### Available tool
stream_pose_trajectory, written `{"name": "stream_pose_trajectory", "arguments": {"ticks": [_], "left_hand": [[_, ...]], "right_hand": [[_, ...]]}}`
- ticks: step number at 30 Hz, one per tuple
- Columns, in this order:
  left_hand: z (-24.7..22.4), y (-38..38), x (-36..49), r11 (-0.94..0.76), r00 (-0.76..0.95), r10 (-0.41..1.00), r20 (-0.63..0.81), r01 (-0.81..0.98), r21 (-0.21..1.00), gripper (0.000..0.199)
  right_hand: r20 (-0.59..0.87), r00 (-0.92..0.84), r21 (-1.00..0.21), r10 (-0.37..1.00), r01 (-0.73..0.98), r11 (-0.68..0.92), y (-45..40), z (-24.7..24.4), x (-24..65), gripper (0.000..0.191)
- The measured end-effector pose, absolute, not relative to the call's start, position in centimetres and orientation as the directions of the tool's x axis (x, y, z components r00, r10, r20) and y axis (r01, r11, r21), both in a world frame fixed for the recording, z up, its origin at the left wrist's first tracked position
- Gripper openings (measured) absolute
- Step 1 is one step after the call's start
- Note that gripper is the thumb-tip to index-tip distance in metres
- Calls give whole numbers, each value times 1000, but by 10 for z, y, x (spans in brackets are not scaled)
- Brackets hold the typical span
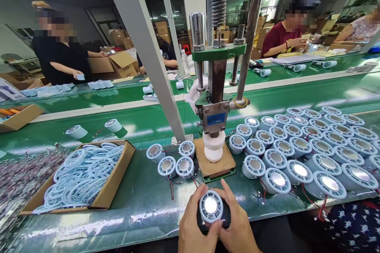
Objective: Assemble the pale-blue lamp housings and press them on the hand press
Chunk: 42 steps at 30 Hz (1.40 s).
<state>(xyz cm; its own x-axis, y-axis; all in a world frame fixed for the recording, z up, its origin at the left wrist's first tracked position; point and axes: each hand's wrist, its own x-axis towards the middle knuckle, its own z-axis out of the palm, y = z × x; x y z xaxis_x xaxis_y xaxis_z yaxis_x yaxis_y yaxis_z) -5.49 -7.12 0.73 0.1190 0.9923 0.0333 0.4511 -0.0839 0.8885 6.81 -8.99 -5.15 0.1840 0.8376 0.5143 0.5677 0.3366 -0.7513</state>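
Progress is judged well advanced in the head view: beyond the right side of the green metal lever press (216,116), dozens of pale-blue plastic cups with spoked rims and silver discs (322,148) are ranked towards the right end of the glossy green bench (139,209), and four similar ones (184,167) are grouped left of it. Much seems to be left as well, since the brown cardboard box (118,184) near the bench's front edge is heaped with loose pale-blue plastic rings (81,176), and two pale-blue cups (113,125) are laid on their sides farther back.

One round, pale-blue rimmed unit with a bright silver disc (211,206) is held just at the front edge, disc up, before the press. It is grasped between the left hand (192,221) and the right hand (239,221), fingers curved around its sides, fingertips pointed towards the press, thumbs brought together at its near side.
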Motion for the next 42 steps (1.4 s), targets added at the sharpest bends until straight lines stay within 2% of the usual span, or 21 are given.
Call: {"name": "stream_pose_trajectory", "arguments": {"ticks": [5,8,10,13,16,20,27,31,38,42], "left_hand": [[-3,-81,-47,-179,130,982,134,458,871,54],[-11,-85,-45,-224,187,971,151,486,845,52],[-15,-85,-47,-229,223,966,130,507,831,53],[-19,-81,-53,-225,264,960,92,531,817,55],[-19,-73,-60,-232,306,950,69,536,812,55],[-15,-65,-64,-261,355,933,64,542,799,59],[-10,-71,-58,-237,326,944,48,570,787,59],[-13,-73,-56,-215,293,955,44,581,785,56],[-19,-73,-57,-277,316,942,110,550,788,55],[-27,-71,-54,-295,277,947,163,548,783,51]], "right_hand": [[552,92,-633,828,693,345,-97,-50,66,62],[515,193,-638,835,737,223,-109,-56,64,57],[507,247,-644,826,746,172,-115,-58,64,44],[505,194,-628,841,751,204,-119,-54,66,17],[547,171,-599,820,764,240,-114,-40,66,22],[643,214,-513,736,833,207,-104,-23,63,31],[712,163,-404,683,891,207,-98,-30,53,41],[706,130,-365,696,909,200,-100,-33,53,47],[674,-18,-280,738,919,278,-98,-33,63,39],[585,-160,-216,795,914,342,-95,-2,95,32]]}}
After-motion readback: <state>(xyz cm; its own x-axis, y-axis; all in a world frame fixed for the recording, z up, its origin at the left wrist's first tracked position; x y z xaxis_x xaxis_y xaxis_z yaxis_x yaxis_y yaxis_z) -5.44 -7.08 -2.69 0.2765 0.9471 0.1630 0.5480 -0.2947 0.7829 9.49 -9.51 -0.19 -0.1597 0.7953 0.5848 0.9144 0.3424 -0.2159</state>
